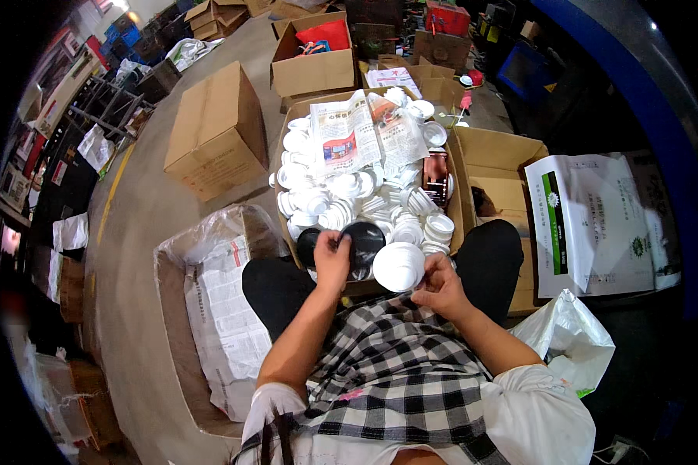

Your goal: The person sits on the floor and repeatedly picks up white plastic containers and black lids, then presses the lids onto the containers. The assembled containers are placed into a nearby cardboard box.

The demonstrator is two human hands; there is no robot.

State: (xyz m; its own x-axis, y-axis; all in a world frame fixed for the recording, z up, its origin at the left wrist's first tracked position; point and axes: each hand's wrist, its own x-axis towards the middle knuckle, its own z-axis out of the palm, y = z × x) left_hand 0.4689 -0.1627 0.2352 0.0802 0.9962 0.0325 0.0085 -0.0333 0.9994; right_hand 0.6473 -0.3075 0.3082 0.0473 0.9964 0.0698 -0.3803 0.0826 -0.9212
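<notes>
The left hand (332, 260) is pinching the edge of a black disc (364, 244), its grip closing on the rim, while the right hand's (444, 288) grip is pinching a white disc (399, 267) by its right edge, probably to leave the face clear to view. Both discs are hovering over the near end of an open carton (458, 194), which is sitting between the knees, presumably for easy reach. White round pieces (341, 205) are filling it, and newspaper sheets (341, 139) are covering the far part, standing in the way of the pieces beneath. A second black disc (308, 246) is lying just left of the left hand. A plastic-lined box (174, 349) is standing near left, a closed carton (217, 128) far left; a white plastic bag (566, 333) is resting near right, limiting elbow room perhaps.
</notes>
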